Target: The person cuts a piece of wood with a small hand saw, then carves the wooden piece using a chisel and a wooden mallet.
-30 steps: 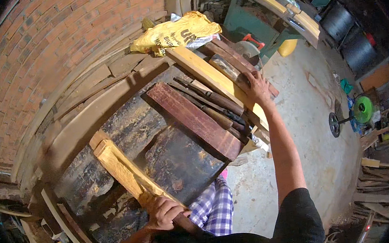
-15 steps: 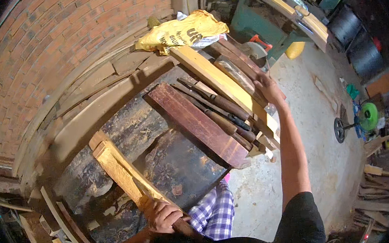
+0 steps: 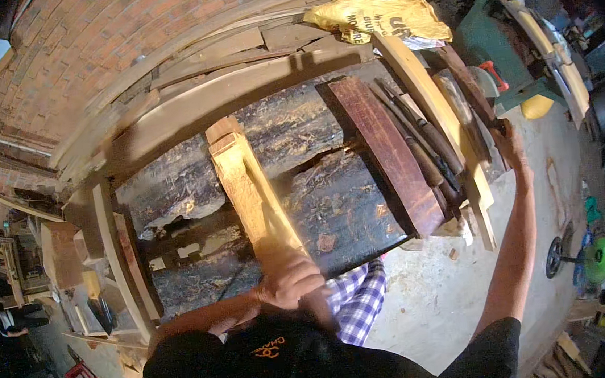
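A pale yellow wooden piece [image 3: 248, 187] with a carved recess lies across a dark, worn slab [image 3: 333, 208]. My left hand [image 3: 289, 281], slightly blurred, is closed round its near end. At the right, my right hand [image 3: 509, 141] grips a dark brown board [image 3: 468, 75], arm stretched out. Between my hands lie a reddish-brown board [image 3: 379, 149], several long tools with wooden handles [image 3: 432, 169], a long yellow board [image 3: 428, 97] and a clear-looking wrapped piece beside it.
A yellow sack [image 3: 337, 18] lies at the back before a brick wall [image 3: 141, 22]. A green machine [image 3: 485, 47], red-handled saw [image 3: 495, 75] and fan [image 3: 599, 259] stand at right. Planks [image 3: 124, 264] line the left, with what looks like another person [image 3: 23, 318] far left.
The view has swung left, so the bench and hands appear farther right and more of the left side shows. Both hands keep hold of the same pieces.
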The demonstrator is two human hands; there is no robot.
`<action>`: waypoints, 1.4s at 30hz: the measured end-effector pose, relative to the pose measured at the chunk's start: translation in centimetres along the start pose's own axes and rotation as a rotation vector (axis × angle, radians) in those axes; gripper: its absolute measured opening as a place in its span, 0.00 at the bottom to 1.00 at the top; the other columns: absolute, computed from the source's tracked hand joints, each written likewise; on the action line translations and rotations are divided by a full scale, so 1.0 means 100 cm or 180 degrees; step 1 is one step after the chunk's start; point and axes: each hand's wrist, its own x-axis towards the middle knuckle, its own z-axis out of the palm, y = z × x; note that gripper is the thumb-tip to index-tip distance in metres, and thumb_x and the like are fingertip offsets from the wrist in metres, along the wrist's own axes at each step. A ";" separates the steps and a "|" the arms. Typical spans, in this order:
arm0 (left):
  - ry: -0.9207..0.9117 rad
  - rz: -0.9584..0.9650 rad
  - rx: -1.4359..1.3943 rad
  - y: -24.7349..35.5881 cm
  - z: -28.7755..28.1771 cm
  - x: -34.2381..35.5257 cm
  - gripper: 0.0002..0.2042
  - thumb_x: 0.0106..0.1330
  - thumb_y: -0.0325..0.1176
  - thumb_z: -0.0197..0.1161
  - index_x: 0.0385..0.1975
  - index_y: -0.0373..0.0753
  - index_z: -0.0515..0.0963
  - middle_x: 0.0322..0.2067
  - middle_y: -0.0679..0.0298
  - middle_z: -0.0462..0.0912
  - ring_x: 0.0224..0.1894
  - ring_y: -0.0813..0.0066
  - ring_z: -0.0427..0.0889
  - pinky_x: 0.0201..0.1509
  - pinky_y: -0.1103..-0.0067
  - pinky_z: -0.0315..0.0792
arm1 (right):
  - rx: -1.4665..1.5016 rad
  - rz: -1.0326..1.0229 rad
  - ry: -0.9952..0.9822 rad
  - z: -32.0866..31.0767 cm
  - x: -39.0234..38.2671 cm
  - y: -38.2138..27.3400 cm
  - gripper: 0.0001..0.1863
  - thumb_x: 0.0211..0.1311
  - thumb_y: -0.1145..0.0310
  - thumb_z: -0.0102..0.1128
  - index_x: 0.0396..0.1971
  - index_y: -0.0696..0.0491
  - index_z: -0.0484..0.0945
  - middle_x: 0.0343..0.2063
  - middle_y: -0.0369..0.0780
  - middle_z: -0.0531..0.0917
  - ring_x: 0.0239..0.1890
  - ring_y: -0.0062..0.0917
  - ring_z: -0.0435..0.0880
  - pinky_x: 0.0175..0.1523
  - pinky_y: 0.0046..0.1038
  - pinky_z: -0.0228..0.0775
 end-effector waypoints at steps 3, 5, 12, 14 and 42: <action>0.0015 -0.0037 -0.0041 0.005 -0.004 0.001 0.11 0.49 0.41 0.70 0.20 0.43 0.76 0.25 0.70 0.75 0.32 0.73 0.74 0.37 0.78 0.68 | 0.0119 -0.0124 0.0308 -0.008 -0.030 -0.023 0.14 0.62 0.63 0.57 0.41 0.56 0.72 0.23 0.43 0.79 0.22 0.28 0.78 0.27 0.33 0.67; -0.0152 -0.0134 -0.0006 0.006 -0.007 0.001 0.12 0.51 0.44 0.70 0.20 0.45 0.76 0.25 0.71 0.74 0.32 0.74 0.72 0.37 0.77 0.67 | -0.0254 -0.0182 0.0805 -0.012 -0.059 -0.047 0.12 0.63 0.63 0.55 0.40 0.56 0.72 0.21 0.39 0.76 0.22 0.23 0.75 0.28 0.29 0.66; -0.0030 -0.0009 0.0037 0.005 -0.007 -0.004 0.07 0.48 0.36 0.68 0.24 0.45 0.78 0.28 0.68 0.75 0.34 0.69 0.73 0.40 0.73 0.68 | 0.2365 0.0316 0.1108 0.007 -0.222 -0.167 0.16 0.65 0.61 0.55 0.46 0.56 0.69 0.21 0.32 0.71 0.16 0.15 0.65 0.20 0.20 0.56; -0.0167 -0.0020 0.0057 0.007 -0.011 -0.006 0.09 0.44 0.35 0.68 0.27 0.45 0.78 0.29 0.66 0.75 0.36 0.68 0.72 0.43 0.72 0.68 | 0.3114 0.0325 0.1011 0.021 -0.266 -0.203 0.18 0.64 0.63 0.55 0.48 0.57 0.66 0.19 0.33 0.71 0.16 0.16 0.69 0.19 0.20 0.60; 0.0788 0.0476 -0.0813 0.082 -0.022 -0.005 0.13 0.45 0.41 0.73 0.21 0.43 0.76 0.24 0.62 0.74 0.29 0.60 0.76 0.35 0.68 0.69 | 0.2678 0.2033 0.0507 0.107 -0.520 -0.329 0.25 0.56 0.56 0.62 0.44 0.58 0.66 0.23 0.38 0.74 0.19 0.22 0.75 0.23 0.25 0.70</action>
